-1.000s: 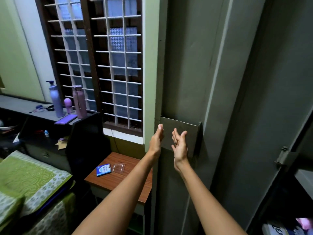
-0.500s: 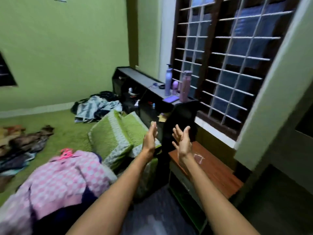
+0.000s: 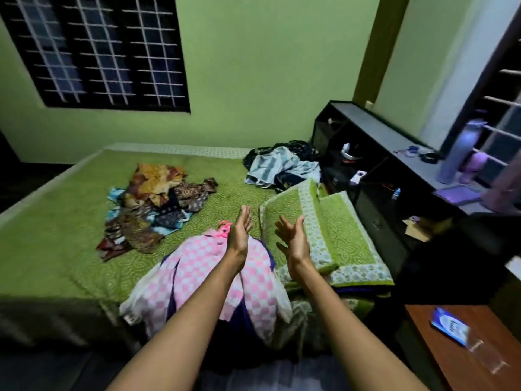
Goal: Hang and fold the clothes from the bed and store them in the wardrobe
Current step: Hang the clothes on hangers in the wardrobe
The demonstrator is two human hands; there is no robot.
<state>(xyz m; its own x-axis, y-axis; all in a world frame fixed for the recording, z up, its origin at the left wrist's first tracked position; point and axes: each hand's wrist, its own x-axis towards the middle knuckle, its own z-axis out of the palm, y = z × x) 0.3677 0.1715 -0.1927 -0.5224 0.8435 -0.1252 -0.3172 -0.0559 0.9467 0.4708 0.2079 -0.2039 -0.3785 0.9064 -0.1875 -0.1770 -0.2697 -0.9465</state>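
Observation:
A pink-and-white checked garment (image 3: 197, 277) on a pink hanger (image 3: 224, 229) lies at the near edge of the bed (image 3: 56, 235), which has a green cover. A heap of brown and orange patterned clothes (image 3: 155, 204) sits mid-bed. A pale blue and dark pile (image 3: 282, 166) lies at the far right corner. My left hand (image 3: 239, 231) and my right hand (image 3: 291, 237) are raised above the checked garment, palms facing each other, fingers straight, holding nothing. The wardrobe is out of view.
Two green pillows (image 3: 324, 235) lean at the bed's right side. A black shelf unit (image 3: 394, 170) with bottles (image 3: 462, 150) stands along the right wall. A brown side table (image 3: 465, 348) with a blue packet (image 3: 448, 325) is at the lower right.
My view has swung left from the wardrobe door past the window to the bed. Both hands stay raised and empty, now over the checked garment.

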